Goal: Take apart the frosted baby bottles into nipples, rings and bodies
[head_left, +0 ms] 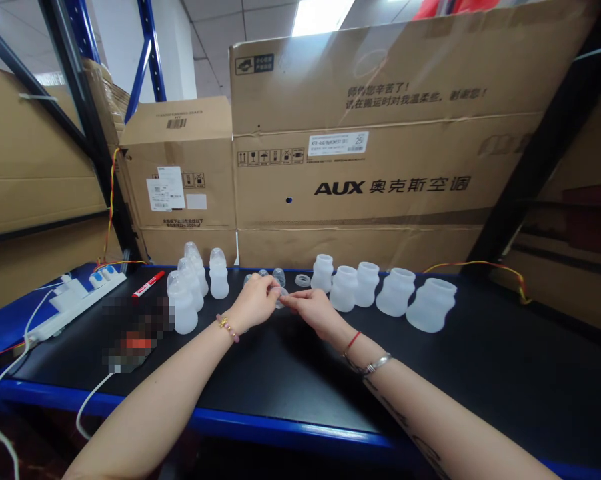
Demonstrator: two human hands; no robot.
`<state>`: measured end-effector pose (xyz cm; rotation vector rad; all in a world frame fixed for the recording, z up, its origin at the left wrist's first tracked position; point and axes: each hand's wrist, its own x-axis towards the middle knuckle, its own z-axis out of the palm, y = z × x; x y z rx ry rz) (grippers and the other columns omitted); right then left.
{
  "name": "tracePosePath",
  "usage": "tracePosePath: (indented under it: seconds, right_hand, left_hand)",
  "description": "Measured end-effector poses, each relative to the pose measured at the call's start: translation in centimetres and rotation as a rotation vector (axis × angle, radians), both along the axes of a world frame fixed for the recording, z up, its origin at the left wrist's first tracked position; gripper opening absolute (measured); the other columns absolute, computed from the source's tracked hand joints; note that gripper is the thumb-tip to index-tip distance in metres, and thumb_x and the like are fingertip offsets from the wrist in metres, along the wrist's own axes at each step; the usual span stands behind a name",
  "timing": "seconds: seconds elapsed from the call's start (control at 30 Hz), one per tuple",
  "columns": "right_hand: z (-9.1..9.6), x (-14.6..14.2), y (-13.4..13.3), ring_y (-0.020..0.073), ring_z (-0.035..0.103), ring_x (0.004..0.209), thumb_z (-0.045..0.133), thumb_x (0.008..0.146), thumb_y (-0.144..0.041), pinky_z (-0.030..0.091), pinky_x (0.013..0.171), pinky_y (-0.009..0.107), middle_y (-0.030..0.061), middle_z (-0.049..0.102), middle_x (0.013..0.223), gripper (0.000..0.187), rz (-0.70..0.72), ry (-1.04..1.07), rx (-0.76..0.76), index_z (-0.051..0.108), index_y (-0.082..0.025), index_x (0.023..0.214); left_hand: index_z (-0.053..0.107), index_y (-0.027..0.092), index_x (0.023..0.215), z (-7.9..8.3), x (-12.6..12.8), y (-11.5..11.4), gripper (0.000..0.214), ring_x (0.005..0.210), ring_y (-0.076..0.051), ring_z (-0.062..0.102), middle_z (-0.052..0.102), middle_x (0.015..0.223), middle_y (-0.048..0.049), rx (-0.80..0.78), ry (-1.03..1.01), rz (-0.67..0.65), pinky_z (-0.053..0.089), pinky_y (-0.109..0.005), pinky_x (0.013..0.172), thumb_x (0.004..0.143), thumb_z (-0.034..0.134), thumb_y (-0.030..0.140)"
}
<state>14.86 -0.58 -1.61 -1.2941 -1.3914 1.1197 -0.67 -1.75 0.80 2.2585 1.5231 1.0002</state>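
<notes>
Over the middle of the black tabletop, my left hand [254, 300] and my right hand [316, 307] meet, both closed on a clear plastic ring [280, 297]. Whether a nipple sits in the ring, I cannot tell. Just behind my fingers stand several small clear caps [279, 277], partly hidden by my left hand. Another ring [303, 281] lies flat behind my right hand. To the right is a group of open, frosted baby bottles [395, 291] without tops. Several capped baby bottles [184, 308] stand upright on the left.
A red marker [149, 284] and a blurred-out object with a white cable [137, 343] lie on the left. Beyond them is a power strip [75, 307]. Large cardboard boxes [380, 153] wall off the back. The table's blue front edge [280, 427] runs below my forearms.
</notes>
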Motion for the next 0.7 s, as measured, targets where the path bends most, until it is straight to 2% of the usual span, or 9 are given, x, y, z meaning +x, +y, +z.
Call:
tracePosePath:
  seconds: [0.2,0.37,0.5,0.57,0.7]
  right_hand:
    - [0.0,-0.5,-0.4,0.0097,0.036,0.048,0.071,0.067,-0.026,0.03,0.051,0.027,-0.0017,0.05,0.045,0.017,-0.067,-0.058,-0.013,0.071,-0.011,0.059]
    - [0.0,-0.8,-0.4,0.0107,0.039,0.047,0.067,0.07,-0.026,0.032,0.051,0.027,-0.0005,0.053,0.047,0.017,-0.105,-0.107,0.018,0.072,-0.012,0.061]
    - [-0.2,-0.8,-0.3,0.0104,0.035,0.043,0.066,0.069,-0.025,0.028,0.047,0.027,-0.0026,0.046,0.04,0.019,-0.128,-0.143,-0.014,0.067,-0.014,0.053]
    - [-0.3,-0.7,-0.3,0.0103,0.034,0.042,0.064,0.07,-0.027,0.026,0.046,0.027,-0.003,0.044,0.04,0.023,-0.143,-0.195,0.024,0.064,-0.015,0.051]
    - [-0.4,-0.3,-0.1,0.0119,0.043,0.048,0.058,0.074,-0.028,0.03,0.05,0.027,0.0,0.055,0.047,0.026,-0.091,-0.329,0.165,0.066,-0.014,0.053]
  left_hand:
    - [0.06,0.018,0.082,0.0,0.7,-0.1,0.016,0.087,-0.019,0.059,0.058,0.09,-0.0062,0.021,0.125,0.016,0.048,-0.031,0.085,0.091,0.047,0.018]
    - [0.056,0.017,0.086,-0.2,1.3,-0.1,0.013,0.084,-0.019,0.058,0.057,0.1,-0.01,0.052,0.186,0.065,0.047,-0.032,0.079,0.091,0.044,0.017]
    - [0.057,0.016,0.089,-0.1,1.6,-0.3,0.014,0.084,-0.019,0.058,0.057,0.103,-0.0115,0.049,0.223,0.052,0.048,-0.032,0.078,0.091,0.043,0.017]
    - [0.059,0.015,0.092,0.1,1.5,-0.3,0.017,0.087,-0.02,0.058,0.057,0.102,-0.0109,0.046,0.219,0.033,0.048,-0.032,0.081,0.091,0.042,0.017]
    - [0.064,0.018,0.108,0.2,0.6,-0.3,0.027,0.091,-0.02,0.058,0.057,0.098,-0.0078,-0.042,0.204,-0.077,0.047,-0.035,0.091,0.093,0.042,0.025]
